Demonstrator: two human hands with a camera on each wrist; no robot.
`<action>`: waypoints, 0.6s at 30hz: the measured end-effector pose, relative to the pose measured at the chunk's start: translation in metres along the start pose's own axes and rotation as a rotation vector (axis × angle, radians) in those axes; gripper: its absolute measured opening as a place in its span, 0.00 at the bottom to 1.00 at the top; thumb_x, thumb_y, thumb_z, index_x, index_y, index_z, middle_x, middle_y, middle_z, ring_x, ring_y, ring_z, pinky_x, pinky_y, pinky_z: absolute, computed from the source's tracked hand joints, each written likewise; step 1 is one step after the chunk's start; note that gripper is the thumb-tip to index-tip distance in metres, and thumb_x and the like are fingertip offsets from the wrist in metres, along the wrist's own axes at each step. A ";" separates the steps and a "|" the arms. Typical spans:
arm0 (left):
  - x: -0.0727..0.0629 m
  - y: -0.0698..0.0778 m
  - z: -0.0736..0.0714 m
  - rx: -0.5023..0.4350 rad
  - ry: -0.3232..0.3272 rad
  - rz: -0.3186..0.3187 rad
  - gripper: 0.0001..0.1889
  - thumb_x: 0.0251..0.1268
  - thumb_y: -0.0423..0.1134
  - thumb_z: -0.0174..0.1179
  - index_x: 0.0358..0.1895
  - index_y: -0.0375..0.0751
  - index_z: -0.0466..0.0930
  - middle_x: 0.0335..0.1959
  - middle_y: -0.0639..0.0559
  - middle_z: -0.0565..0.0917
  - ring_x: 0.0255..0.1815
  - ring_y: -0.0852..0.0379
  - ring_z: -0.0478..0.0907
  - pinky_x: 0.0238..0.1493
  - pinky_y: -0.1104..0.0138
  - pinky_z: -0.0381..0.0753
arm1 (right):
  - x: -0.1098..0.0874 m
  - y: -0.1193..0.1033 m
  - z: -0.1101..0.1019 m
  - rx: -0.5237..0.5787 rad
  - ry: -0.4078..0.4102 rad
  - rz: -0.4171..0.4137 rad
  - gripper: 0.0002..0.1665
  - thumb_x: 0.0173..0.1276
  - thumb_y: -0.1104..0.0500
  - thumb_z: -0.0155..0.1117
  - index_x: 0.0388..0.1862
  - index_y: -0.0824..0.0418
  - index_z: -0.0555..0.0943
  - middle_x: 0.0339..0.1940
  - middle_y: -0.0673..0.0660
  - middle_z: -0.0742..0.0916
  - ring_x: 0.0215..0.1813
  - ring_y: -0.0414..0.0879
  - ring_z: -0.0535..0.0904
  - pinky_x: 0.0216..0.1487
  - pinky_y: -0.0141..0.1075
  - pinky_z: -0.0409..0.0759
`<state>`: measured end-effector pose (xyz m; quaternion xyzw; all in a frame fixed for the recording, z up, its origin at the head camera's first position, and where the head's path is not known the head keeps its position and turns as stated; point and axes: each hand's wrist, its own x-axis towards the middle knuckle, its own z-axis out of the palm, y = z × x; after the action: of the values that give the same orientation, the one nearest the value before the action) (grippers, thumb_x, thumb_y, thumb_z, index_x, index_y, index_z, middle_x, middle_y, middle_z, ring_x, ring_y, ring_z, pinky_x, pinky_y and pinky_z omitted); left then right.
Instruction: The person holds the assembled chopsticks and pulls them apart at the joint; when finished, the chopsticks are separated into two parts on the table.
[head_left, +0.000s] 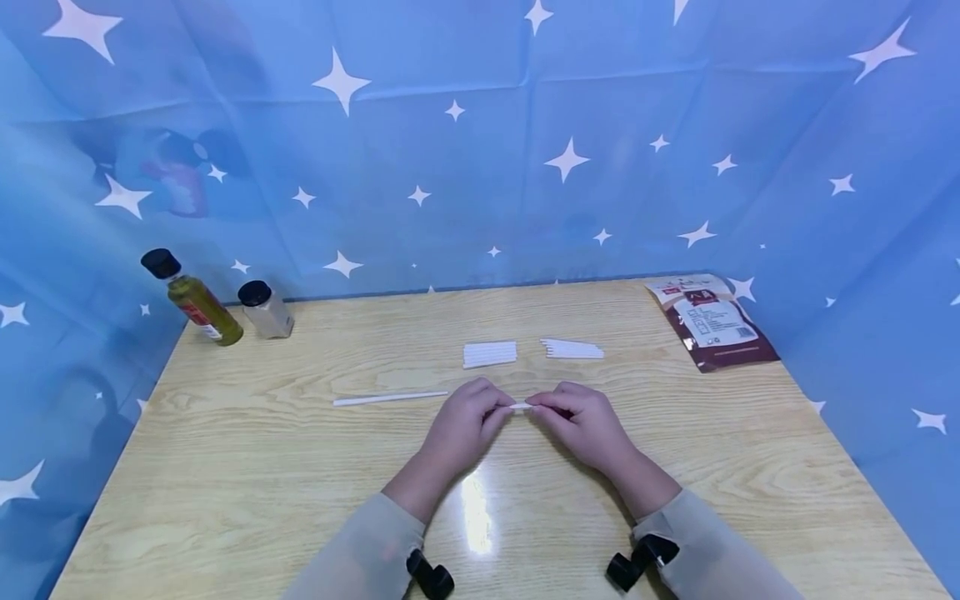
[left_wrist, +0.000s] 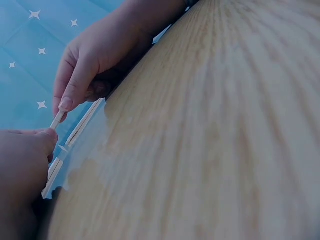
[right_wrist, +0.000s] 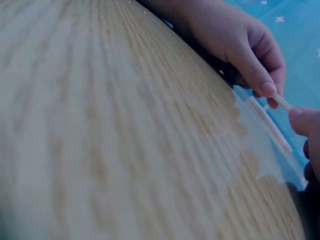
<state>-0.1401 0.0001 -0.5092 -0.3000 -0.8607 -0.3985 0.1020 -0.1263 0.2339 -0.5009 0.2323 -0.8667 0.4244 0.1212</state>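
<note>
Between the fingertips of both hands is a short, thin white stick point(head_left: 520, 406), held level just above the table. My left hand point(head_left: 468, 421) pinches one end of this stick point(left_wrist: 57, 120) with thumb and fingers. At the other end, my right hand point(head_left: 588, 425) pinches it the same way; only a short middle stretch of the stick point(right_wrist: 283, 102) shows. One longer white stick point(head_left: 390, 398) lies on the table left of my left hand. Beyond the hands lie a row of short white sticks point(head_left: 490, 354) and a second, less even row point(head_left: 572, 348) to its right.
The wood-grain table point(head_left: 225, 475) ends at a blue curtain point(head_left: 450, 233) with white stars. At the back left stand a bottle point(head_left: 201, 308) of yellow-green liquid and a black-capped jar point(head_left: 268, 315). A brown and white packet point(head_left: 712, 323) lies at the back right.
</note>
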 end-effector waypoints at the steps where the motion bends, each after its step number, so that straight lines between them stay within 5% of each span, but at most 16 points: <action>1: 0.000 0.000 0.000 -0.009 -0.001 -0.009 0.03 0.76 0.38 0.68 0.42 0.45 0.91 0.39 0.59 0.85 0.42 0.60 0.81 0.46 0.65 0.82 | 0.000 0.000 0.000 -0.001 -0.002 0.009 0.09 0.70 0.63 0.77 0.46 0.53 0.94 0.30 0.39 0.85 0.28 0.36 0.75 0.29 0.32 0.75; 9: -0.002 0.000 -0.004 -0.056 -0.030 -0.077 0.03 0.76 0.38 0.68 0.42 0.45 0.91 0.39 0.60 0.85 0.42 0.62 0.80 0.47 0.66 0.82 | 0.001 0.000 0.003 -0.001 -0.013 0.009 0.08 0.69 0.63 0.78 0.45 0.53 0.95 0.29 0.40 0.84 0.28 0.36 0.74 0.30 0.32 0.75; 18: -0.002 0.001 -0.004 -0.084 -0.006 -0.068 0.03 0.74 0.35 0.70 0.41 0.43 0.92 0.38 0.59 0.84 0.38 0.63 0.79 0.42 0.67 0.81 | 0.001 0.002 0.001 0.019 -0.019 0.016 0.08 0.70 0.63 0.77 0.45 0.53 0.95 0.30 0.39 0.84 0.28 0.37 0.75 0.30 0.32 0.75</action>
<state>-0.1382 -0.0032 -0.5069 -0.2759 -0.8531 -0.4367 0.0733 -0.1277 0.2340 -0.5024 0.2302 -0.8657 0.4312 0.1075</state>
